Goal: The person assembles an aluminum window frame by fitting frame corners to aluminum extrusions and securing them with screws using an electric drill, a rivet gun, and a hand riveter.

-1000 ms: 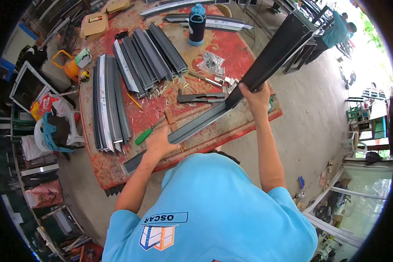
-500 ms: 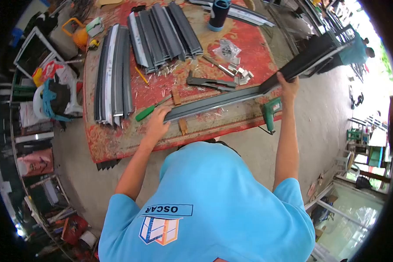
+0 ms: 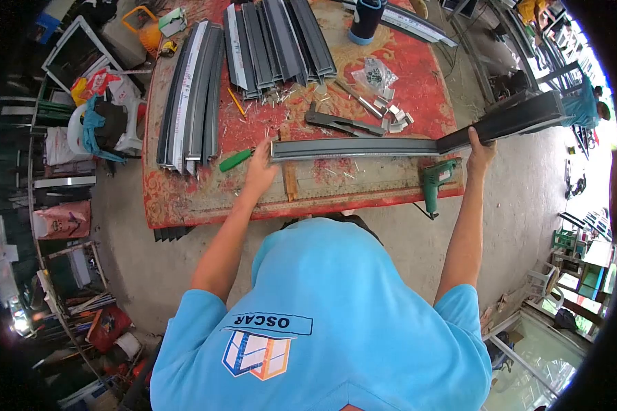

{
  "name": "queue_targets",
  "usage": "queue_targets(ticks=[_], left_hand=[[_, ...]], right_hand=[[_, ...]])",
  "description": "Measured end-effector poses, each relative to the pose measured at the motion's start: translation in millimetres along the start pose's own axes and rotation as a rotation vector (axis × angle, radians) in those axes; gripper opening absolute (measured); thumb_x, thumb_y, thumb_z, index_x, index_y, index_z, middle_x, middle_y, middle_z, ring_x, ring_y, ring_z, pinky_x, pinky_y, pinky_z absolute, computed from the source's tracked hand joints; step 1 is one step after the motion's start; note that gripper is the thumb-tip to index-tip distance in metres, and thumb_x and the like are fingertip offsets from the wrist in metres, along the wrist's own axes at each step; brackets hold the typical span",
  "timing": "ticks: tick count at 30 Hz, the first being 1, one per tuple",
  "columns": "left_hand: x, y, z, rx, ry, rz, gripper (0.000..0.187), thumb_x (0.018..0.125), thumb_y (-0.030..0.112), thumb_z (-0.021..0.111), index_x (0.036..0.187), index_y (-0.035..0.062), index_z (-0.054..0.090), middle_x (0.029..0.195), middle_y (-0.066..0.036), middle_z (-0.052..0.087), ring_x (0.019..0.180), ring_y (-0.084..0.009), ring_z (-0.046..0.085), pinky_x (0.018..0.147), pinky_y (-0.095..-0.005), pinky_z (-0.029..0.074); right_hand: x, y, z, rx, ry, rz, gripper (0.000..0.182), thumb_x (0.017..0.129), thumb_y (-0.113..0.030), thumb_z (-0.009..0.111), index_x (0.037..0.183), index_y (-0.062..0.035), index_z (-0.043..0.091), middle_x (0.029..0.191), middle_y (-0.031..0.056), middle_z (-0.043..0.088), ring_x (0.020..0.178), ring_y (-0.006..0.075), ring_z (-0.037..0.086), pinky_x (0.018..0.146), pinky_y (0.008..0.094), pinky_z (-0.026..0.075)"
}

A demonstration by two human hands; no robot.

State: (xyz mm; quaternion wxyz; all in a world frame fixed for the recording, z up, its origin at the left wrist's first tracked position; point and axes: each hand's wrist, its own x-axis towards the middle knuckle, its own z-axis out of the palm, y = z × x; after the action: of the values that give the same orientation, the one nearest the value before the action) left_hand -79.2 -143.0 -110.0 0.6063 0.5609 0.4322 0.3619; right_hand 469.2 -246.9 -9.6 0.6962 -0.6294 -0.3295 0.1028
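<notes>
A long dark grey metal profile (image 3: 356, 148) lies across the front of the table, nearly level. My left hand (image 3: 260, 171) is closed around its left end. At its right end it meets a darker, wider length (image 3: 521, 122) at an angle, which runs out past the table's right edge. My right hand (image 3: 481, 152) grips from below near this joint. A green-handled screwdriver (image 3: 236, 160) lies just left of my left hand, its shaft partly hidden. Below the joint rests a green power drill (image 3: 437, 179). Under the profile sits a small wooden block (image 3: 290, 183).
Several grey profiles (image 3: 281, 44) lie stacked at the back, with more (image 3: 193, 96) at the left. A clamp-like black tool (image 3: 343, 123), metal brackets (image 3: 395, 118), a pencil (image 3: 236, 103) and a dark bottle (image 3: 367, 20) are on the red table (image 3: 418, 75). Another person (image 3: 586, 103) is at the far right.
The held profile has turned from sloping up rightward to nearly level, and its darker right length has swung lower. Both hands keep their hold. The whole view has shifted slightly.
</notes>
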Motion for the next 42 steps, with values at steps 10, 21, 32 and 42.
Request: queue_targets(ticks=[10, 21, 32, 42], left_hand=[[12.9, -18.5, 20.9, 0.099, 0.046, 0.084, 0.087, 0.069, -0.017, 0.049, 0.152, -0.0009, 0.028, 0.154, -0.018, 0.035, 0.146, -0.0258, 0.030, 0.119, -0.0346, 0.023], [-8.0, -4.1, 27.6, -0.107, 0.093, -0.049, 0.081, 0.073, -0.014, 0.049, 0.151, -0.0018, 0.030, 0.155, -0.015, 0.035, 0.146, -0.0248, 0.030, 0.119, -0.0350, 0.023], [-4.0, -31.9, 49.9, 0.072, 0.175, 0.057, 0.077, 0.077, -0.011, 0.051, 0.151, -0.0026, 0.029, 0.152, -0.016, 0.038, 0.143, -0.0242, 0.034, 0.117, -0.0338, 0.025], [0.6, -4.2, 65.4, 0.329, 0.389, 0.013, 0.055, 0.079, 0.002, 0.076, 0.129, -0.0028, 0.053, 0.126, -0.012, 0.052, 0.120, -0.0211, 0.055, 0.101, -0.0335, 0.046]], right_hand=[[12.0, 16.6, -11.3, 0.025, -0.001, -0.004, 0.034, 0.081, -0.001, 0.079, 0.110, 0.0037, 0.062, 0.104, 0.0096, 0.068, 0.094, 0.0167, 0.063, 0.088, 0.0294, 0.049], [-4.5, 20.1, -19.9, 0.104, -0.043, 0.055, 0.037, 0.083, 0.002, 0.075, 0.116, 0.0040, 0.058, 0.114, 0.0147, 0.067, 0.102, 0.0190, 0.065, 0.091, 0.0333, 0.052], [8.0, 28.4, -39.7, 0.023, -0.281, 0.196, 0.039, 0.085, 0.000, 0.074, 0.122, 0.0014, 0.059, 0.123, 0.0139, 0.065, 0.110, 0.0175, 0.061, 0.102, 0.0332, 0.044], [11.5, 23.7, -43.5, -0.195, -0.358, 0.293, 0.024, 0.088, -0.015, 0.076, 0.104, -0.0019, 0.064, 0.094, 0.0003, 0.064, 0.087, 0.0101, 0.056, 0.081, 0.0259, 0.044]])
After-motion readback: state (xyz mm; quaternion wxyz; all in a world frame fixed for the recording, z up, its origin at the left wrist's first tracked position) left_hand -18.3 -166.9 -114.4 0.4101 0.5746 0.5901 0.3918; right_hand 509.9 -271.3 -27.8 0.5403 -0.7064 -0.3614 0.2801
